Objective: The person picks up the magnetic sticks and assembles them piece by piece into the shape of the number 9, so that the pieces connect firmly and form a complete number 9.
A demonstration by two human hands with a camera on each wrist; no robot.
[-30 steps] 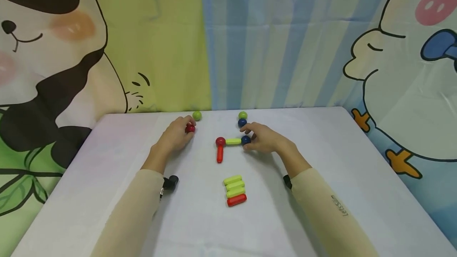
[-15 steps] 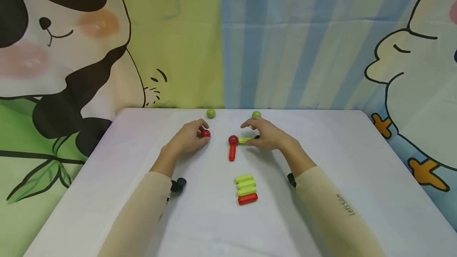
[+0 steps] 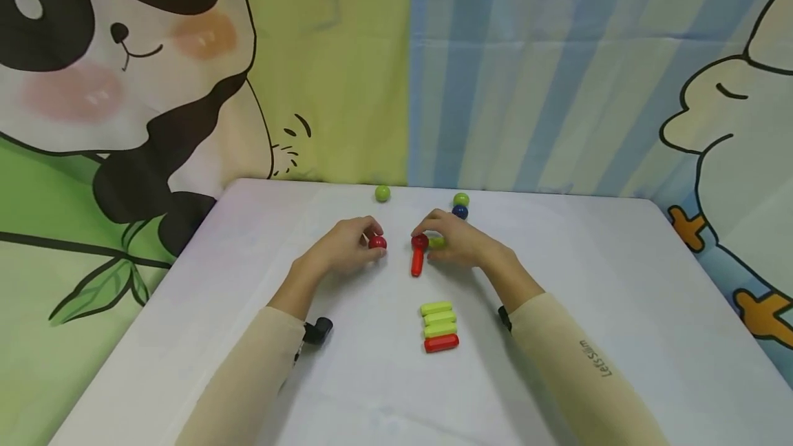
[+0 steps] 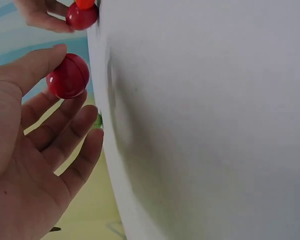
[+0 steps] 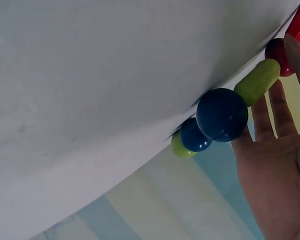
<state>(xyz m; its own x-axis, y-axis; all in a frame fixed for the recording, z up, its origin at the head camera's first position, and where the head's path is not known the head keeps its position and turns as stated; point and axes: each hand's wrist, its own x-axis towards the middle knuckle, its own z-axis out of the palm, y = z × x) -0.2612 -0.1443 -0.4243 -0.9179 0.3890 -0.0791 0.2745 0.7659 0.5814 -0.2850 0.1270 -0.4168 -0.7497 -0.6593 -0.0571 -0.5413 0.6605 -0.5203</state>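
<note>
My left hand (image 3: 343, 245) pinches a loose red ball (image 4: 69, 77) between thumb and fingers, slightly above the white table. To its right is a joined piece: a red ball (image 3: 420, 242) with a red rod (image 3: 417, 262) pointing towards me and a yellow-green rod (image 5: 257, 82) running right to a blue ball (image 5: 222, 115). My right hand (image 3: 458, 239) reaches over this piece and grips it at its red ball, thumb on one side and fingers on the other. In the head view that hand hides the blue end. A small gap separates the two red balls.
Nearer me, several yellow-green rods (image 3: 438, 319) and one red rod (image 3: 441, 343) lie in a stack-like row. Towards the back edge sit a green ball (image 3: 383, 193), another green ball (image 3: 461, 199) and a blue ball (image 3: 460, 212). A printed curtain (image 3: 495, 74) hangs behind the table.
The left hand has carried its red ball rightwards, close to the joined piece. From the blue end, the right hand has shifted left to the piece's red ball. The head view has turned left.
</note>
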